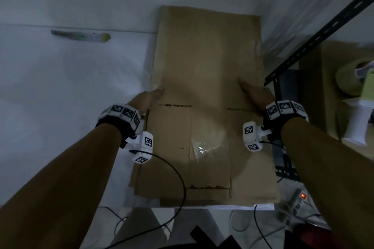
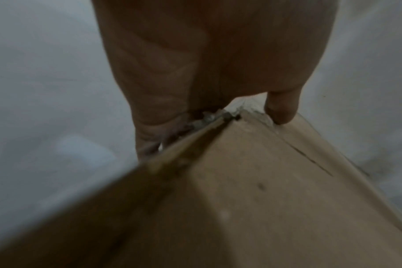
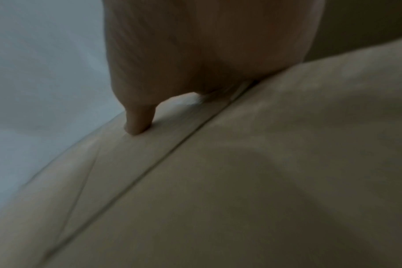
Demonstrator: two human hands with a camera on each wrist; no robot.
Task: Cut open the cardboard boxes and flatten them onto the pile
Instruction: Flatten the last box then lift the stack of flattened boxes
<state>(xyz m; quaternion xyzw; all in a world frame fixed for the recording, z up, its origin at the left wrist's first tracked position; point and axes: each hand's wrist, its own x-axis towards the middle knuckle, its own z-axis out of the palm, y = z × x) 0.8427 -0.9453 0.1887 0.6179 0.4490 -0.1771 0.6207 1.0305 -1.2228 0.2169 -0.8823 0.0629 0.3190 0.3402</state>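
A flattened brown cardboard box (image 1: 206,56) lies lengthwise on the white table, its near flaps carrying a strip of clear tape (image 1: 204,145). My left hand (image 1: 153,95) grips its left edge and my right hand (image 1: 253,91) grips its right edge. In the left wrist view the thumb (image 2: 282,112) presses on top of the cardboard (image 2: 264,199) while the fingers curl under the edge. The right wrist view shows that hand's thumb (image 3: 138,125) on top of the sheet (image 3: 264,181), with its fingers hidden beneath. More cardboard edges (image 1: 135,178) show under the near left corner.
A green and yellow utility knife (image 1: 81,35) lies on the white table (image 1: 60,87) at the far left. A black perforated metal rail (image 1: 323,32) slants along the right. A tape roll (image 1: 346,79) sits beyond it. A power strip (image 1: 297,200) and cables lie near the front edge.
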